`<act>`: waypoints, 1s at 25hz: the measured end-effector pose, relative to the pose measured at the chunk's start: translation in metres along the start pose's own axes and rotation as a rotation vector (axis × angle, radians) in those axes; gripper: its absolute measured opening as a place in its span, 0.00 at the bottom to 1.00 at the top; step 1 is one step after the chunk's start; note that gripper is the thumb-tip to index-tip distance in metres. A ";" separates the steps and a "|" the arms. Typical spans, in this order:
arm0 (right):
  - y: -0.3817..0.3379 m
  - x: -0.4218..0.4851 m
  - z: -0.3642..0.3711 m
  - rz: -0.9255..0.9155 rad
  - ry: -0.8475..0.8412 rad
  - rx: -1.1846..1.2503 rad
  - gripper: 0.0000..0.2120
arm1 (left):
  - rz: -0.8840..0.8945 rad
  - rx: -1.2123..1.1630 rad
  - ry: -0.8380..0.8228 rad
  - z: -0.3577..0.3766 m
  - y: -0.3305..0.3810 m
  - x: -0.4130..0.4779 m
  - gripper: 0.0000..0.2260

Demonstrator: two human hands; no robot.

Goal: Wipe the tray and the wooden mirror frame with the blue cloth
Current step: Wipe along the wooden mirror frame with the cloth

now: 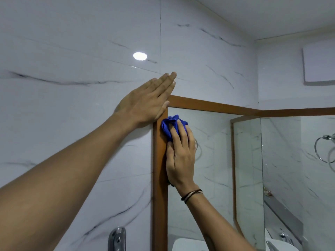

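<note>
The wooden mirror frame runs up the wall and turns right along the mirror's top edge. My right hand presses the crumpled blue cloth against the frame's left upright, just below the top left corner. My left hand lies flat on the marble wall, fingers together, with its edge over that corner of the frame. A dark cord bracelet sits on my right wrist. The tray is not in view.
The mirror glass reflects the marble wall and a second mirror. A chrome towel ring hangs on the right wall. A chrome fitting sticks out of the wall at the bottom. A white vent cover sits high on the right.
</note>
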State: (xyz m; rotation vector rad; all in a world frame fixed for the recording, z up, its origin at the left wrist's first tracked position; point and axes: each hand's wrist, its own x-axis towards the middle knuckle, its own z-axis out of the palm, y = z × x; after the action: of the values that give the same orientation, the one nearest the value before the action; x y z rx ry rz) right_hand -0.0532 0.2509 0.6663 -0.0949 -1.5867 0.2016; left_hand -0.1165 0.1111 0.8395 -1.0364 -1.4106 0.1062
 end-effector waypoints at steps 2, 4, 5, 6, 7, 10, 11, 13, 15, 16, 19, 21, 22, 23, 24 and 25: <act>-0.001 -0.032 0.002 0.027 -0.013 0.014 0.27 | -0.068 -0.041 0.015 0.001 0.009 -0.015 0.30; 0.005 -0.071 0.002 0.029 -0.009 0.008 0.27 | -0.131 -0.062 0.053 0.004 0.024 -0.028 0.30; 0.007 -0.087 0.001 0.023 -0.013 0.001 0.27 | -0.159 -0.060 0.069 0.007 0.032 -0.037 0.30; 0.008 -0.098 0.000 0.008 -0.020 0.001 0.27 | -0.185 -0.050 0.087 0.012 0.042 -0.046 0.30; 0.009 -0.098 0.000 0.002 -0.026 0.004 0.26 | -0.217 -0.048 0.097 0.015 0.051 -0.057 0.30; 0.008 -0.072 -0.004 -0.011 -0.050 0.008 0.27 | -0.287 -0.096 0.095 0.025 0.084 -0.089 0.29; 0.009 -0.062 -0.004 -0.014 -0.042 0.018 0.27 | -0.299 -0.087 0.096 0.027 0.091 -0.095 0.29; 0.012 -0.062 0.000 -0.040 -0.017 0.035 0.28 | -0.318 -0.090 0.100 0.032 0.096 -0.100 0.29; 0.015 -0.095 0.001 -0.031 -0.019 0.056 0.30 | -0.326 -0.096 0.103 0.033 0.098 -0.102 0.29; 0.015 -0.114 0.000 -0.037 -0.034 0.062 0.30 | -0.336 -0.100 0.113 0.034 0.098 -0.102 0.29; 0.020 -0.116 -0.003 -0.077 -0.065 0.036 0.31 | -0.342 -0.101 0.120 0.037 0.100 -0.104 0.29; 0.019 -0.074 -0.002 -0.066 -0.060 0.022 0.29 | -0.333 -0.097 0.124 0.039 0.099 -0.104 0.29; 0.017 -0.059 0.000 -0.060 -0.050 0.006 0.29 | -0.333 -0.095 0.123 0.038 0.099 -0.102 0.29; 0.015 -0.053 0.002 -0.055 -0.042 -0.002 0.28 | -0.338 -0.097 0.122 0.037 0.099 -0.102 0.29; 0.012 -0.060 0.002 -0.049 -0.039 0.004 0.29 | -0.346 -0.107 0.116 0.036 0.099 -0.103 0.29; 0.012 -0.075 0.002 -0.045 -0.042 0.013 0.30 | -0.350 -0.113 0.106 0.036 0.100 -0.104 0.29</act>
State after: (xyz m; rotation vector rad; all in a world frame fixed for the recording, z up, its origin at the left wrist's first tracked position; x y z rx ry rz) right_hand -0.0539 0.2487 0.5908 -0.0455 -1.6275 0.1794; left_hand -0.1202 0.1235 0.6913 -0.8584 -1.4923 -0.2833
